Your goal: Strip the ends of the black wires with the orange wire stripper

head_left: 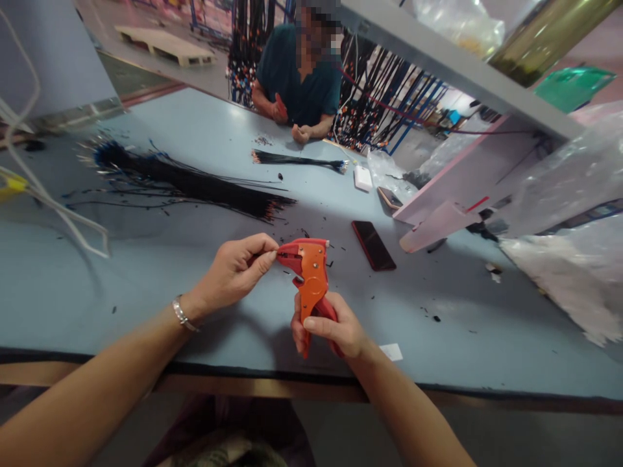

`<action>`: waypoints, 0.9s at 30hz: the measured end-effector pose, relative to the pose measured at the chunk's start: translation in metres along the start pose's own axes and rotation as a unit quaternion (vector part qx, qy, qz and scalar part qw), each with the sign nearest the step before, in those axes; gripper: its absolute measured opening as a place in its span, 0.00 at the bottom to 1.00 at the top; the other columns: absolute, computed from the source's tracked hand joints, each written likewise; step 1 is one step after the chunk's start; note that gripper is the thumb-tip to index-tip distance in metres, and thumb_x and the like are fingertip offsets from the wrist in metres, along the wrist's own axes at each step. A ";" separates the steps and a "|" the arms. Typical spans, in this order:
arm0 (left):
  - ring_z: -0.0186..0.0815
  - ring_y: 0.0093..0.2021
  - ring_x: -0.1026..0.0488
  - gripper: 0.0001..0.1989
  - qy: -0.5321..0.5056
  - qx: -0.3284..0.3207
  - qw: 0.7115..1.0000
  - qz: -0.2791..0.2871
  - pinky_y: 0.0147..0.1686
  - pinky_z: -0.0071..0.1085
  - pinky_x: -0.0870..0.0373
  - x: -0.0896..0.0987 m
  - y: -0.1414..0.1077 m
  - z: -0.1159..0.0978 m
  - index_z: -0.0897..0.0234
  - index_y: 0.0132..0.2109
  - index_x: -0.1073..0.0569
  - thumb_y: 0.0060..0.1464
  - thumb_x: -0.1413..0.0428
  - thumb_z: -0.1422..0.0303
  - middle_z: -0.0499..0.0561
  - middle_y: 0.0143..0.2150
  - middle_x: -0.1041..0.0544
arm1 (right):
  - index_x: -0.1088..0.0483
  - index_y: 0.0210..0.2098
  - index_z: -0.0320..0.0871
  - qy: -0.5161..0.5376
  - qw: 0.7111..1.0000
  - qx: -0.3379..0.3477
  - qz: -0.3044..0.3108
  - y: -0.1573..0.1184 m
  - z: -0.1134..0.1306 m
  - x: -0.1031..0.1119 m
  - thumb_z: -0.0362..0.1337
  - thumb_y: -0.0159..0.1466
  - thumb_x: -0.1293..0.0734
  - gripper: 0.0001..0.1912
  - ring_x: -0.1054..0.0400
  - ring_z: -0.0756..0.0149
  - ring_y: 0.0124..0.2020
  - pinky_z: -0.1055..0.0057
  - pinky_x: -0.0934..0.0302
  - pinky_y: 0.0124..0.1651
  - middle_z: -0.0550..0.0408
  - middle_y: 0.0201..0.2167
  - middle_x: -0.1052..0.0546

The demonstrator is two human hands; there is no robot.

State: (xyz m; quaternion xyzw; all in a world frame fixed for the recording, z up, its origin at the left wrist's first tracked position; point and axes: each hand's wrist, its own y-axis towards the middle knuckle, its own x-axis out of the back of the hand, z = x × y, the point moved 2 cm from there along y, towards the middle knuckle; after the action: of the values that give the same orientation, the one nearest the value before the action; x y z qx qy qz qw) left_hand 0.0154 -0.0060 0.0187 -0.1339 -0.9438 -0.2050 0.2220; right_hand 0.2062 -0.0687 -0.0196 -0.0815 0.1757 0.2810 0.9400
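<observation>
An orange and red wire stripper (314,275) is held upright over the table by my right hand (335,324), whose fingers wrap round its handles. Its jaws point left. My left hand (242,267) pinches at the tip of those jaws; what lies between thumb and forefinger is too small to make out. Beyond my left hand, a thick bundle of black wires (189,181) with copper-coloured and blue ends lies across the table. A smaller black wire bundle (299,161) rests farther back.
Across the blue-grey table (195,117) sits a person (299,78) with both hands over it. A dark phone (374,245), a white box (363,177) and a second phone (389,198) lie right of centre. White cable (78,217) hangs at left; plastic bags and a shelf post stand right.
</observation>
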 end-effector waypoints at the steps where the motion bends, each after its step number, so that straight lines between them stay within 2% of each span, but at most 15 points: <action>1: 0.31 0.28 0.37 0.13 0.001 0.001 1.000 -0.001 0.30 0.26 0.40 0.000 0.000 0.000 0.65 0.35 0.29 0.60 0.51 0.62 0.46 0.27 0.32 | 0.35 0.36 0.39 0.002 1.000 0.002 -0.001 0.000 0.000 -0.001 0.43 0.59 0.28 0.17 0.32 0.69 0.19 0.73 0.34 0.21 0.57 0.23 0.28; 17: 0.28 0.25 0.40 0.11 0.020 -0.052 0.998 -0.039 0.26 0.23 0.41 0.000 -0.001 -0.007 0.66 0.33 0.30 0.60 0.51 0.66 0.44 0.24 0.35 | 0.35 0.31 0.39 -0.037 0.999 0.022 -0.008 0.000 -0.002 -0.007 0.46 0.59 0.29 0.17 0.34 0.70 0.16 0.74 0.37 0.20 0.57 0.19 0.28; 22: 0.29 0.24 0.40 0.11 0.015 -0.032 0.998 -0.043 0.26 0.24 0.41 -0.002 -0.001 -0.005 0.66 0.33 0.30 0.60 0.51 0.65 0.44 0.24 0.35 | 0.36 0.28 0.40 -0.025 0.998 0.034 -0.048 0.002 -0.004 -0.007 0.44 0.60 0.29 0.16 0.39 0.74 0.12 0.79 0.45 0.14 0.62 0.14 0.33; 27: 0.29 0.24 0.41 0.11 0.016 -0.019 0.999 -0.046 0.26 0.24 0.42 -0.004 0.001 -0.002 0.65 0.32 0.30 0.60 0.50 0.64 0.44 0.23 0.35 | 0.37 0.30 0.40 -0.006 0.999 0.022 -0.047 0.004 -0.006 -0.005 0.44 0.59 0.28 0.16 0.38 0.73 0.12 0.78 0.43 0.13 0.61 0.15 0.31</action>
State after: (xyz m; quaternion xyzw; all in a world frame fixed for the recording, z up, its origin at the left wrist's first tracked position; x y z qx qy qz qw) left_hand 0.0200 -0.0073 0.0188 -0.0914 -0.9412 -0.2349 0.2248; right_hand 0.1988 -0.0696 -0.0232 -0.0669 0.1726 0.2329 0.9547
